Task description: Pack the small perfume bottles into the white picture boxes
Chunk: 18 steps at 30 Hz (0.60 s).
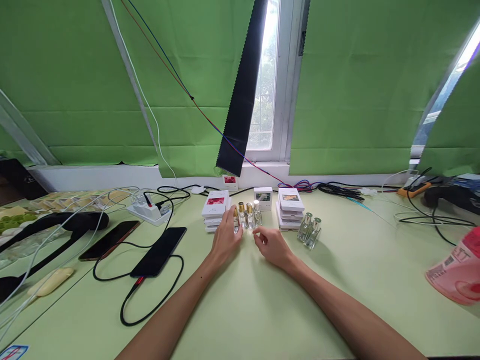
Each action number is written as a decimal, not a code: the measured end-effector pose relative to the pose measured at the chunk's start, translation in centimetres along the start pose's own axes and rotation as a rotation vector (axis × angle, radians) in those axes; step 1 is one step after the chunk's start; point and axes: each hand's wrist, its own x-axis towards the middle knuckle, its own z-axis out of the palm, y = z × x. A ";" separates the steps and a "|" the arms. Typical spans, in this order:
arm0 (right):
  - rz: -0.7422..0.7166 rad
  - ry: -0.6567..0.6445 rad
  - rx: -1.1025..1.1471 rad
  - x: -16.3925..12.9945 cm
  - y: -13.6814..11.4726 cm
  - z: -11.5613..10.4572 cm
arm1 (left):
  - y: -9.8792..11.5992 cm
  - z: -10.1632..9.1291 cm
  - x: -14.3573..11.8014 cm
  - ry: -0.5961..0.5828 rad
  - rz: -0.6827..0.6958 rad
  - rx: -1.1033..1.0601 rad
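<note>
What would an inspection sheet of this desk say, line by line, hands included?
Surface: pale green table, flat, mostly bare near the person.
Job's things: three small gold-capped bottles standing in a row; two silver-capped bottles apart to the right; two stacks of white boxes; one single box behind.
Clutter: two dark phones, pink bag.
Hands: left hand touching the leftmost bottle, grip not clearly closed; right hand loosely curled, holding nothing, just short of the row.
Cables: black charging cable, white power strip, many cords along the wall.
Surroundings: green cloth, window.
</note>
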 end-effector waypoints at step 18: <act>0.090 0.164 0.125 0.3 -0.4 -0.4 | 2.0 -0.3 -0.9 0.070 -0.054 0.030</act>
